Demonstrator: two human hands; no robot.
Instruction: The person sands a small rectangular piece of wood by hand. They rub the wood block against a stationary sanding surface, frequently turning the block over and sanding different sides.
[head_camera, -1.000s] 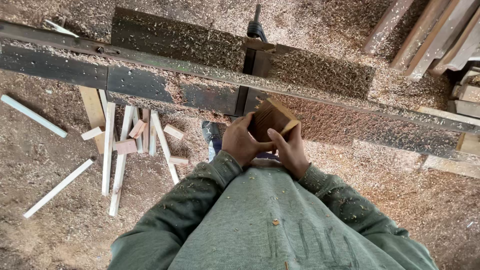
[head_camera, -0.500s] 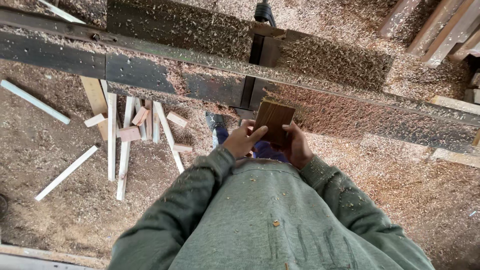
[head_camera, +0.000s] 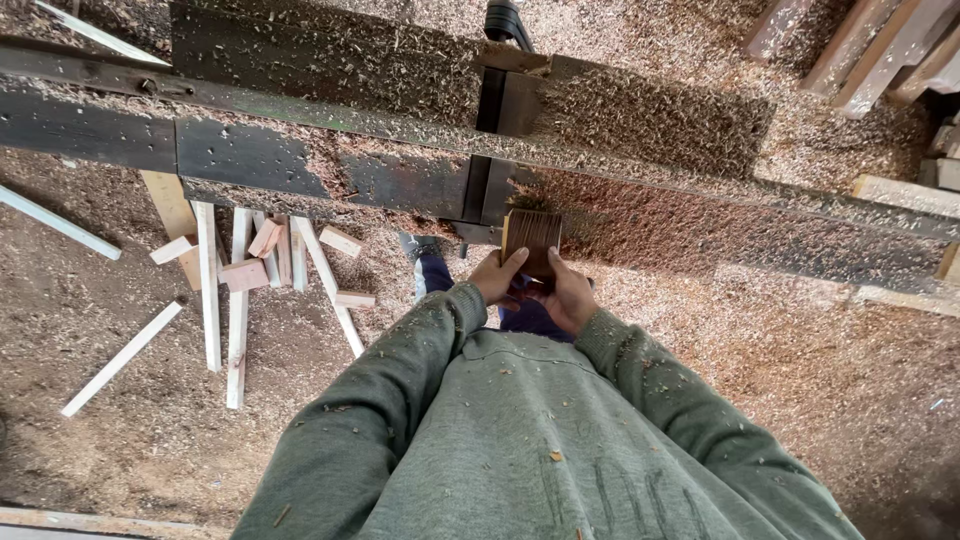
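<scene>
A floor (head_camera: 120, 450) covered in sawdust is seen, and across it a long dark machine bed (head_camera: 250, 160) strewn with shavings. Pale offcuts (head_camera: 235, 290) (strips and short blocks) are scattered on the floor to the left. A small dark wood block (head_camera: 532, 238) is held upright against the near edge of the bed, just in front of the green sweater (head_camera: 520, 440). It is gripped from both sides: the left hand (head_camera: 497, 277) is closed on its left edge, the right hand (head_camera: 567, 296) on its lower right.

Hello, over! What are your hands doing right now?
Left hand and right hand grip a wood block. Block against sawdusty machine bed. Nothing blocking.
</scene>
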